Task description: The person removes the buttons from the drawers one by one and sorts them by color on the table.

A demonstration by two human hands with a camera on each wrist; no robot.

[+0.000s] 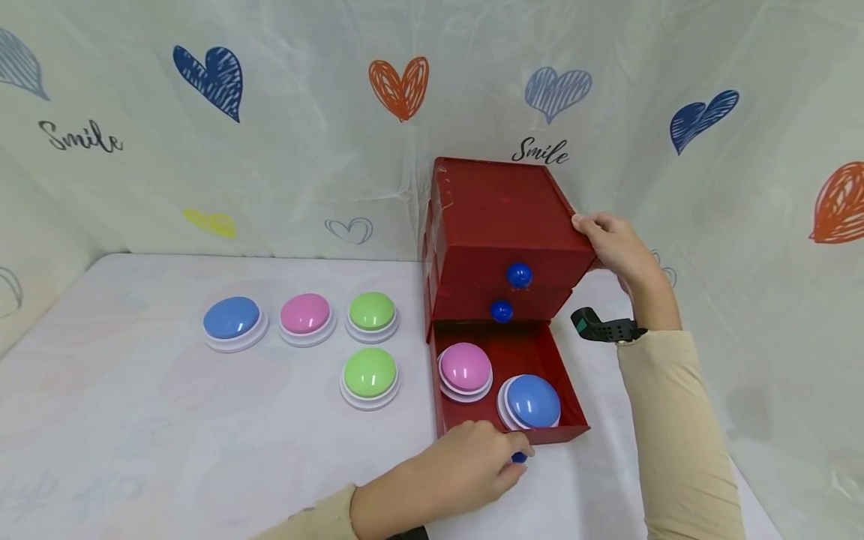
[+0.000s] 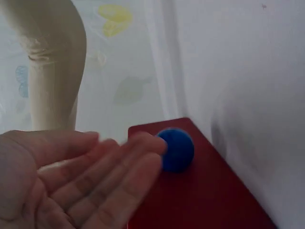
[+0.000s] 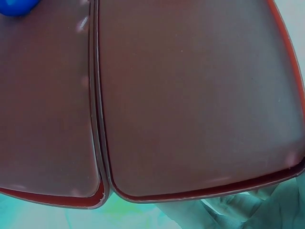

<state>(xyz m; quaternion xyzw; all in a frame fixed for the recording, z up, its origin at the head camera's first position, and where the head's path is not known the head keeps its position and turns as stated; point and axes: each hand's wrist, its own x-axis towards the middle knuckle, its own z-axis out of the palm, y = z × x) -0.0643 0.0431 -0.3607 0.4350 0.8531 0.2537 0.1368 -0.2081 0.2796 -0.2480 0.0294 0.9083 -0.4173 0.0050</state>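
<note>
A red drawer cabinet [image 1: 509,206] with blue knobs stands right of the middle in the head view. Its bottom drawer [image 1: 442,420] is pulled out. Inside sit a pink push-button light [image 1: 466,367] and a blue push-button light [image 1: 533,401], both with white bases. My left hand [image 1: 466,461] is at the drawer's front; its extended fingers touch the blue knob [image 2: 177,150], with the thumb apart from it in the left wrist view. At the cabinet's upper right edge, my right hand [image 1: 617,244] rests with its thumb on top and its other fingers along the side, partly hidden.
On the white table [image 1: 169,420], left of the cabinet, stand a blue light [image 1: 232,319], a pink light [image 1: 305,313] and two green lights, one at the back [image 1: 371,311] and one nearer [image 1: 370,373]. A patterned curtain [image 1: 290,150] hangs close behind.
</note>
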